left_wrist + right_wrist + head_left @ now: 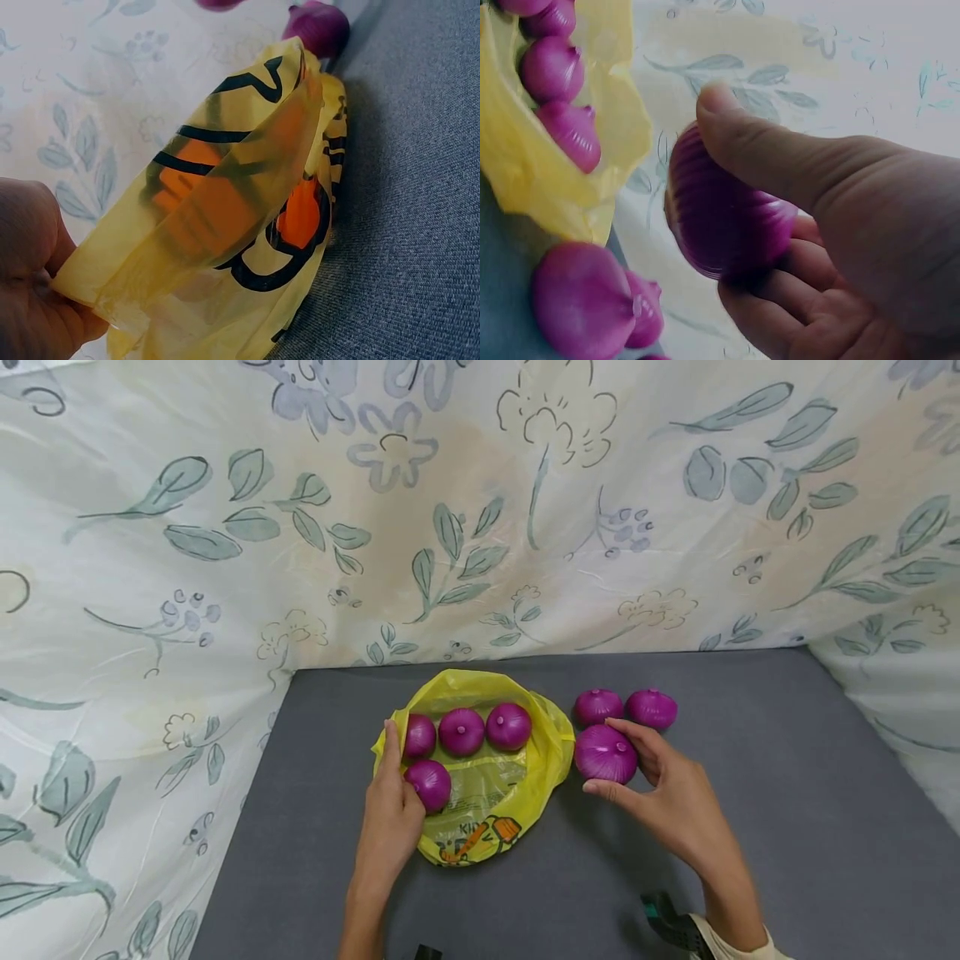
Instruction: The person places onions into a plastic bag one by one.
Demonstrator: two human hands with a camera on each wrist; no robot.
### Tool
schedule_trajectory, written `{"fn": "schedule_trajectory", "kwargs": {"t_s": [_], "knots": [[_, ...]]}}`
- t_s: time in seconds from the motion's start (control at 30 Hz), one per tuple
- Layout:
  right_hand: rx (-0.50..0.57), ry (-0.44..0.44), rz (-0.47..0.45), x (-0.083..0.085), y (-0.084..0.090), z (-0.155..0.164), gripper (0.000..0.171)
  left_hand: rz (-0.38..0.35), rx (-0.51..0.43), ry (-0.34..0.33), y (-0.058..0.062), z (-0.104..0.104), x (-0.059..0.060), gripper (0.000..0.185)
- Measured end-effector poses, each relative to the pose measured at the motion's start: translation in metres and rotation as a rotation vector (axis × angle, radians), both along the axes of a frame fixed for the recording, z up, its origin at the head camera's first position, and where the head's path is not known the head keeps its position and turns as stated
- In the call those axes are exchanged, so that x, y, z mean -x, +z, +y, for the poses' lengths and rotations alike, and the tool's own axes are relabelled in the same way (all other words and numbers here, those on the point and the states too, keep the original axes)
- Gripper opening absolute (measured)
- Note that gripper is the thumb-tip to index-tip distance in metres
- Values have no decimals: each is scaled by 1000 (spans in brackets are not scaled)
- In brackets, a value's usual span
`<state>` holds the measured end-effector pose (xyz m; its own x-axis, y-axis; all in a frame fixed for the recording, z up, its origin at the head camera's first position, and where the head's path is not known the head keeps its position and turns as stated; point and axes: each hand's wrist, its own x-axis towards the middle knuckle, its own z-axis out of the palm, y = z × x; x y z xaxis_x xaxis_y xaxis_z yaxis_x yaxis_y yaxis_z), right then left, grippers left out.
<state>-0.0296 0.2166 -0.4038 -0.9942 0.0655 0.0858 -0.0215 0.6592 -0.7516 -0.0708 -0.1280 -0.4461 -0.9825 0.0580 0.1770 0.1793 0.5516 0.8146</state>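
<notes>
My right hand [675, 793] holds a purple onion [606, 755] between thumb and fingers, just right of the yellow plastic bag's [546, 793] rim. In the right wrist view the thumb lies over one side of this ribbed onion [727, 210], with fingers curled under it. My left hand [392, 814] grips the bag's left edge. The left wrist view shows the bag's thin film [202, 202] pinched between thumb and fingers. Inside the wide-mouthed bag sit several purple onions, three along the back and one onion [428, 785] nearer the left hand.
Two more onions, a left one [597, 705] and a right one [652, 709], sit on the dark grey table [750, 760] behind the right hand. Floral fabric [480, 527] hangs along the table's back and sides.
</notes>
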Motion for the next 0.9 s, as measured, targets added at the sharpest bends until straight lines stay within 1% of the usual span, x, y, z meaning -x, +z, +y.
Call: {"fn": "schedule_trajectory", "kwargs": {"t_s": [0.17,0.37,0.5,0.67,0.9], "knots": [[47,1,53,7,7,-9,85,-3,0,-3,2,1,0,81],[88,20,77,16,12,-20,80,-9,2,-2,4,1,-1,81],[116,33,92,23,12,-26,80,-6,3,-2,4,1,0,82],[118,44,92,28,8,-32,81,-10,-5,-2,6,1,0,81],[65,44,121,33,4,-37,81,-22,-1,-1,7,1,0,82]]}}
